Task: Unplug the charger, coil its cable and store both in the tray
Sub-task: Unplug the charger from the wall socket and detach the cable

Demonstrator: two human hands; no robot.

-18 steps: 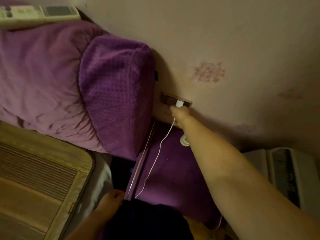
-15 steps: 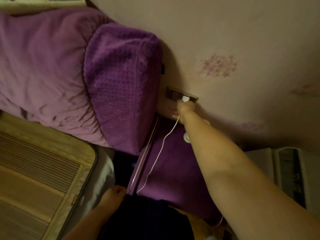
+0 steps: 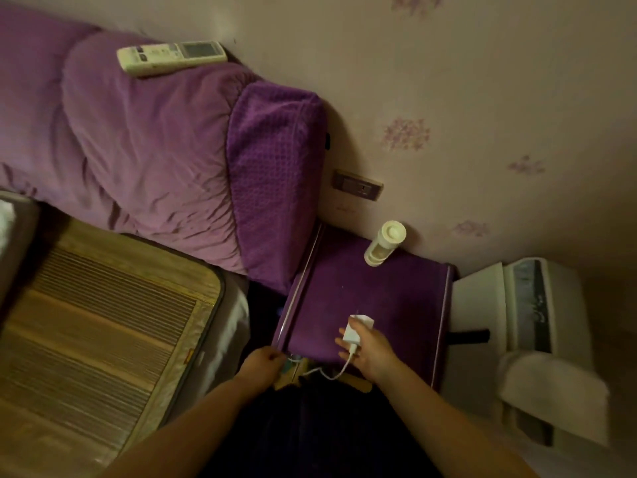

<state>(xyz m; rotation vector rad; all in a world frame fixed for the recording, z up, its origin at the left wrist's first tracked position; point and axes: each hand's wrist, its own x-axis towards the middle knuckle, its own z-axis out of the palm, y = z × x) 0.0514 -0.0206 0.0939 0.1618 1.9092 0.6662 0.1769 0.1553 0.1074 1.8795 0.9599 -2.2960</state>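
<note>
Right hand (image 3: 370, 348): clamped on small white plastic charger block (image 3: 355, 331), over the purple-covered nightstand (image 3: 396, 298).
Left hand (image 3: 263, 363): fingers together, pinching thin white cable (image 3: 331, 374).
Brown wall socket (image 3: 356, 184): unplugged.

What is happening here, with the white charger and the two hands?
A person is putting away a phone charger. The right hand holds the white charger above the purple nightstand; it is already out of the wall socket, which is empty. Its thin white cable hangs down and runs across to the left hand, which grips it near the nightstand's front edge. The cable is not coiled yet, and I see no tray clearly in view.
</note>
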